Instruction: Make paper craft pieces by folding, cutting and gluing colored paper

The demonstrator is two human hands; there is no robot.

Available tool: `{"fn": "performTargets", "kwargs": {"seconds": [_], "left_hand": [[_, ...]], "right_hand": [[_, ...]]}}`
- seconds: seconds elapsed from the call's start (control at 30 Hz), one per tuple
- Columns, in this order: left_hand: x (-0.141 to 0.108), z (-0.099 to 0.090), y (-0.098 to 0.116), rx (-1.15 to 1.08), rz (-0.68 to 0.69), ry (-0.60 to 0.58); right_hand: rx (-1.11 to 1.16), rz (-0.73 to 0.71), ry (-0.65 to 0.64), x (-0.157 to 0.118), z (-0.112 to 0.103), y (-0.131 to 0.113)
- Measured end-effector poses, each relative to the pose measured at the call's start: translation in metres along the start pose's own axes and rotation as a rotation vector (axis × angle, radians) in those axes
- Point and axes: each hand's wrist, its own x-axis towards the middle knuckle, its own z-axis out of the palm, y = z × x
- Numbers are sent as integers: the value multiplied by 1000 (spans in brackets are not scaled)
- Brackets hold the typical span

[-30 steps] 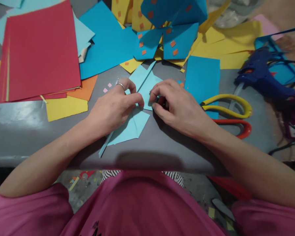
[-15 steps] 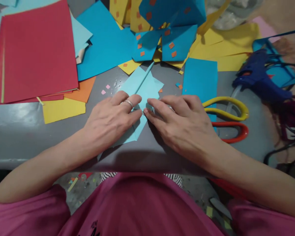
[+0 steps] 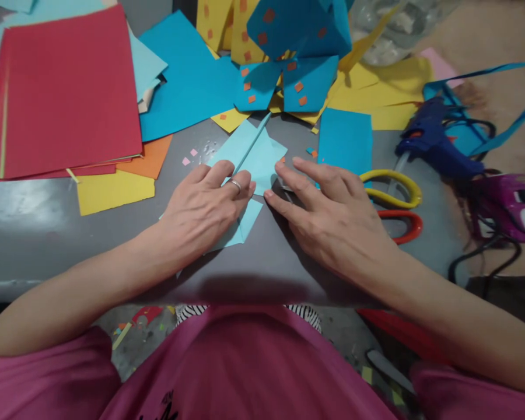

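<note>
A light blue paper piece [image 3: 262,166] lies on the grey table, with a rolled strip [image 3: 254,141] of the same colour running up it at a slant. My left hand [image 3: 210,204], a ring on one finger, is closed over the paper with bent fingers, holding it down. Another light blue part [image 3: 245,224] shows below these fingertips. Just right of the paper, my right hand [image 3: 328,204] has its fingers apart. Under it lies a pair of scissors with a yellow handle loop [image 3: 417,189] and a red one; the palm hides most of them.
Red sheets [image 3: 70,93] are stacked at left. A blue paper butterfly [image 3: 308,81] with orange squares stands at the back. To the right are a blue rectangle [image 3: 345,137], a blue glue gun [image 3: 440,137] with cords, and a purple device [image 3: 505,207]. Small paper scraps [image 3: 190,156] lie about.
My right hand's fingers have spread and drawn slightly right, away from my left fingertips. A gap now shows between the two hands. The view has shifted a little.
</note>
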Motion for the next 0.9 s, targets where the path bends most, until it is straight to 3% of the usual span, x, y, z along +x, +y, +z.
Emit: {"fn": "performTargets", "kwargs": {"seconds": [0.23, 0.53, 0.73, 0.9], "left_hand": [[-4, -3, -2, -26, -25, 32], [-10, 15, 7, 31, -39, 262], [-14, 22, 5, 100, -61, 305], [-28, 24, 26, 100, -120, 423]], "right_hand": [[-11, 9, 29, 5, 6, 0], [-253, -68, 38, 8, 13, -4], [-207, -98, 58, 5, 18, 1], [-118, -164, 110, 6, 29, 10]]}}
